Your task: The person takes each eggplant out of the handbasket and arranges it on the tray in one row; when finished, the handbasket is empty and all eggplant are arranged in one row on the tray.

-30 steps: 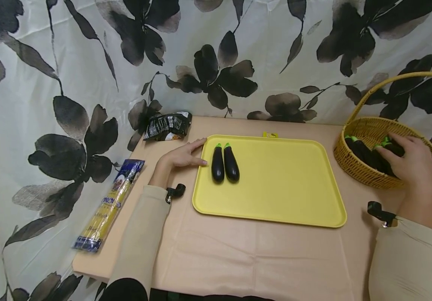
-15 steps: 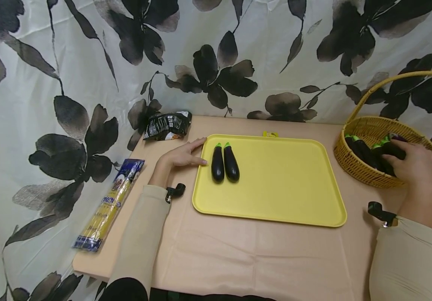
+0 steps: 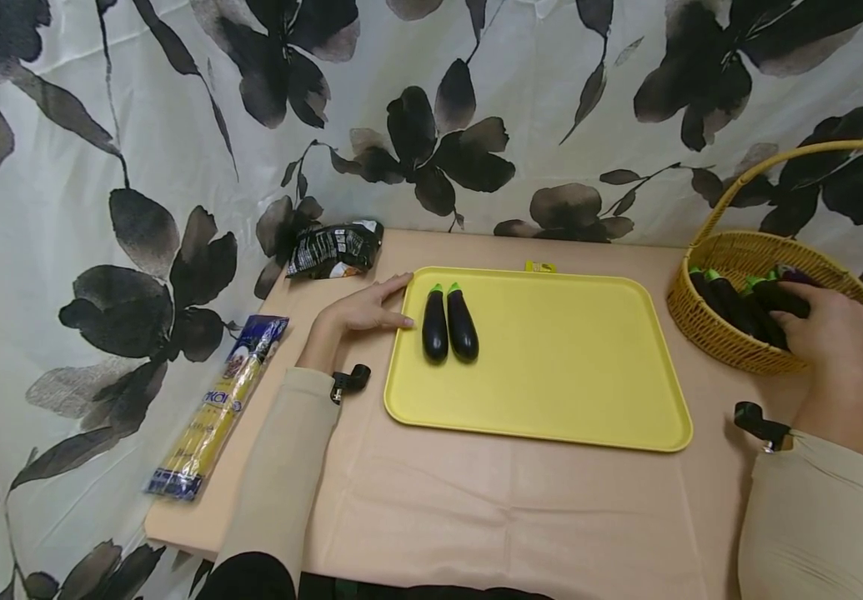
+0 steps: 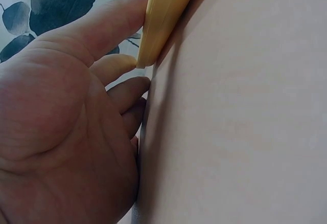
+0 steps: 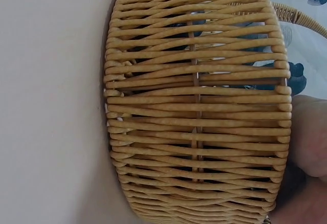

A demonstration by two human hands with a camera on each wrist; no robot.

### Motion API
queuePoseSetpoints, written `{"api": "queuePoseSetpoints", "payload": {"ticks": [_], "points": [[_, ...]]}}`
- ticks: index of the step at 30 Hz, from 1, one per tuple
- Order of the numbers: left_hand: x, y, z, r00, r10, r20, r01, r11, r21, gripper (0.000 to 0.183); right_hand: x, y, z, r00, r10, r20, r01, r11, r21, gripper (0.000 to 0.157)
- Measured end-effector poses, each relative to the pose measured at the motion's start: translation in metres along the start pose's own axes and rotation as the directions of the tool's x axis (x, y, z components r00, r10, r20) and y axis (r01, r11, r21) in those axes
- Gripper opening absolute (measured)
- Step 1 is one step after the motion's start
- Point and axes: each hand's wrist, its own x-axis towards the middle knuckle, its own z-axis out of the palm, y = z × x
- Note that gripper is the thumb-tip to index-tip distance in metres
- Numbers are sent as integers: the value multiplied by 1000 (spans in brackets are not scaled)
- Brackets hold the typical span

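On the left part of a yellow tray [image 3: 559, 367], one eggplant [image 3: 434, 331] lies beside another eggplant [image 3: 464, 329], green stems pointing away from me. My left hand [image 3: 362, 315] rests at the tray's left edge with fingers extended; the left wrist view has its thumb [image 4: 110, 27] against the tray's side. Over the wicker basket [image 3: 731, 354] at the right, my right hand [image 3: 835, 337] grips a dark eggplant [image 3: 780, 298] between thumb and fingers. Several more eggplants [image 3: 731, 308] lie inside the basket. In the right wrist view the basket's woven wall hides most of that hand.
A packet of spaghetti [image 3: 221, 408] lies along the table's left edge. At the back left sits a black packet [image 3: 336, 250]. A small yellow item [image 3: 539, 267] shows behind the tray. The basket's tall handle [image 3: 746, 175] arches above it. A floral curtain [image 3: 431, 125] hangs behind.
My right hand's fingers have closed round an eggplant in the basket, turning it slightly and lifting it a little. The left hand and the tray have stayed put.
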Motion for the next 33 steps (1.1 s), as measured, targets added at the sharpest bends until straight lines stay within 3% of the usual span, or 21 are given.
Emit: {"api": "queuePoseSetpoints", "payload": {"ticks": [11, 16, 21, 29, 33], "points": [[1, 1, 1, 1000, -18, -5, 18, 1000, -9, 104, 6, 3, 7, 1000, -18, 10, 18, 1000, -23, 57], [3, 0, 1, 1000, -24, -2, 24, 1000, -7, 104, 10, 0, 10, 1000, -26, 9, 25, 999, 25, 57], [4, -1, 1, 1000, -25, -3, 25, 1000, -1, 105, 15, -3, 15, 998, -46, -44, 51, 992, 112, 57], [5, -1, 1, 1000, -24, -7, 24, 999, 26, 106, 20, -11, 18, 996, -4, -92, 34, 942, 335, 56], [5, -1, 2, 999, -32, -12, 32, 999, 34, 107, 20, -19, 18, 993, -10, -119, 63, 890, 451, 51]]}}
